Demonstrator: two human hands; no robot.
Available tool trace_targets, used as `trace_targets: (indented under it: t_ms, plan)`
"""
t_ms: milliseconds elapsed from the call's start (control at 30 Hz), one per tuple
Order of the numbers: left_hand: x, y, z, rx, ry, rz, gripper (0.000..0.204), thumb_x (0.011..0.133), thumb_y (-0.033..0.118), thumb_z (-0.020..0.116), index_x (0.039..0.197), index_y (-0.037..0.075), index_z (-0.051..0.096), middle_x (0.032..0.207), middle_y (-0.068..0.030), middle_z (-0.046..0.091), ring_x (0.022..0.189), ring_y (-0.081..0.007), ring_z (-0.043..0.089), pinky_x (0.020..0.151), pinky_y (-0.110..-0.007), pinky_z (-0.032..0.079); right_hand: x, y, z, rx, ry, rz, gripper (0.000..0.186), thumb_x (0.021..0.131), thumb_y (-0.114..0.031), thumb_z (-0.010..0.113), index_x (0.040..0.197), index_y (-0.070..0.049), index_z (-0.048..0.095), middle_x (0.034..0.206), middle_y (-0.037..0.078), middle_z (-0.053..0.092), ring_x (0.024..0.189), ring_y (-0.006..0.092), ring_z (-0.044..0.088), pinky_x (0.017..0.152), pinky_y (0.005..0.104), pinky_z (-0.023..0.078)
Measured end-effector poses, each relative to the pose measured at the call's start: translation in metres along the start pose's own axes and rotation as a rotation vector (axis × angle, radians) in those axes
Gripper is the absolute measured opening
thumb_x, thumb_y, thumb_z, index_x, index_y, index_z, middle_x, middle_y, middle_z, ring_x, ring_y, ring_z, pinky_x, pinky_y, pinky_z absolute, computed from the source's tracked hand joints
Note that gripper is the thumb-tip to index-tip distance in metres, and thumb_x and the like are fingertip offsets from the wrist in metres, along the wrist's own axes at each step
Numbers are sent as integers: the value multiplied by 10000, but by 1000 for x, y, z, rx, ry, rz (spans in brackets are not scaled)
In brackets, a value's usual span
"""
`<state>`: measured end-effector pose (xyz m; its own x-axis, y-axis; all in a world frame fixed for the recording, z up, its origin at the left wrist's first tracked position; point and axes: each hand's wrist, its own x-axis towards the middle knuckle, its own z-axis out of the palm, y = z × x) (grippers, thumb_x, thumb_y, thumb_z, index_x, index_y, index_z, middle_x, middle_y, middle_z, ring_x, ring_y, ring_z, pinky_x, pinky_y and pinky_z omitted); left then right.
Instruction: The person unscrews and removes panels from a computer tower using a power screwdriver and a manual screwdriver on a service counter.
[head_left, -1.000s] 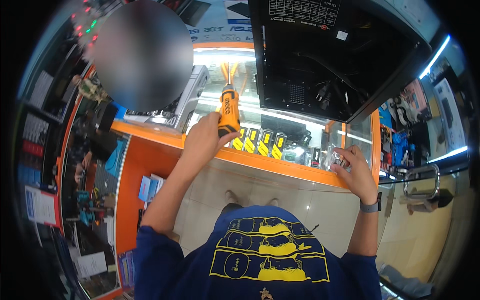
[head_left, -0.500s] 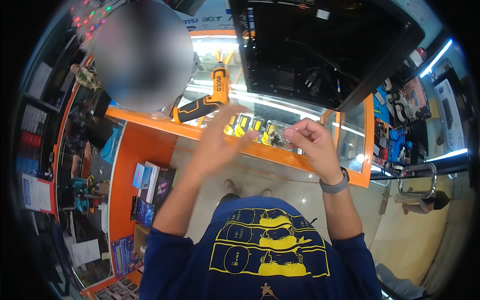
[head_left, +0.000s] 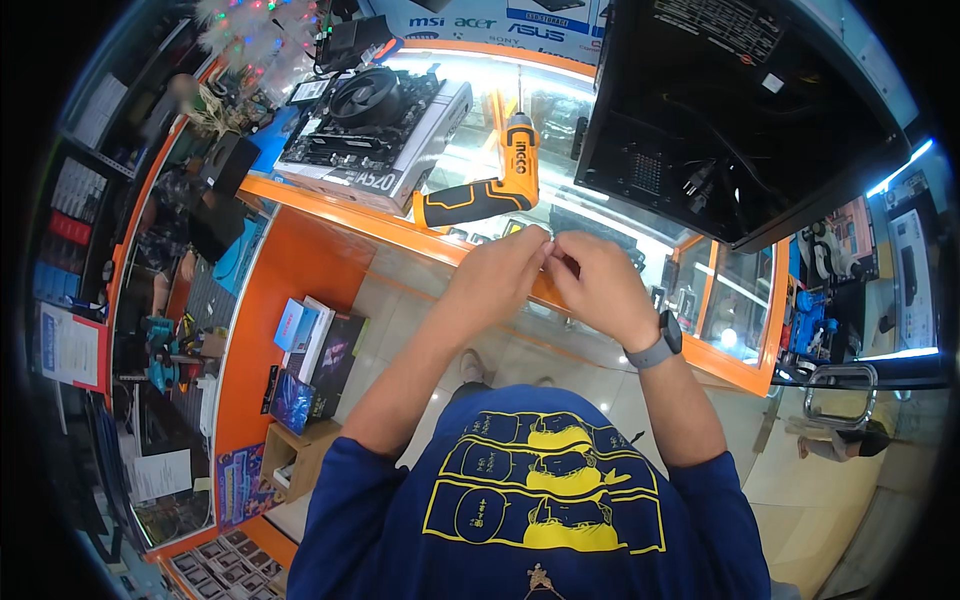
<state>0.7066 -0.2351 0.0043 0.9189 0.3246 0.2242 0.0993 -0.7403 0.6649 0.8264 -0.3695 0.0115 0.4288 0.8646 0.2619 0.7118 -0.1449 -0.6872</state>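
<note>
centre of frame: left hand (head_left: 497, 277) and right hand (head_left: 603, 292) meet at the fingertips over the front edge of a glass display counter (head_left: 400, 233) with orange trim. fingers of both bent inward and drawn together; whether anything is pinched between them, cannot tell: too small, partly hidden. grey-banded wristwatch (head_left: 655, 345) on the right wrist.

cordless screwdriver (head_left: 519, 160), orange and black: lies on the glass at upper centre, just beyond the left hand, untouched. bit points to the top of the frame, handle to the left. dark brand lettering runs along its orange body.

upper left: motherboard (head_left: 340, 145) with round black cpu fan (head_left: 367, 97), resting on a grey box (head_left: 420, 160); pale model lettering on the box's dark front edge.

upper right: black computer case (head_left: 735, 130), open side showing. a printed table in pale type near its top, small white sticker below; loose power plug (head_left: 697, 180) inside.

top edge: pale blue poster (head_left: 480, 20) bearing several dark blue maker logos.
</note>
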Motion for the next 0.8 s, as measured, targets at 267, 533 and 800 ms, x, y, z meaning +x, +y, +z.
trace_targets:
  t_ms: [267,533,800]
  plan:
    - [17,-37,13,-342,128,-39,204,1045,210,489,968,21,478,767,-237,614,746,-469,601,635,-532,446,9,1,36,-123,209,-135,65,892,-48,638,852,-6,608,839,153,611,801,356,603,667,432,468]
    - [31,-36,18,122,84,-21,184,1030,181,500,952,15,480,771,-218,647,723,-417,641,614,-512,493,-10,10,35,-257,227,-166,50,874,-66,645,923,-60,635,885,70,609,857,276,590,737,398,472]
    - [33,-33,26,272,79,-44,206,1035,207,500,979,9,503,774,-234,654,742,-431,649,635,-522,499,-29,13,23,-297,103,-208,72,852,-65,677,923,-68,663,914,50,611,885,249,585,746,376,443]
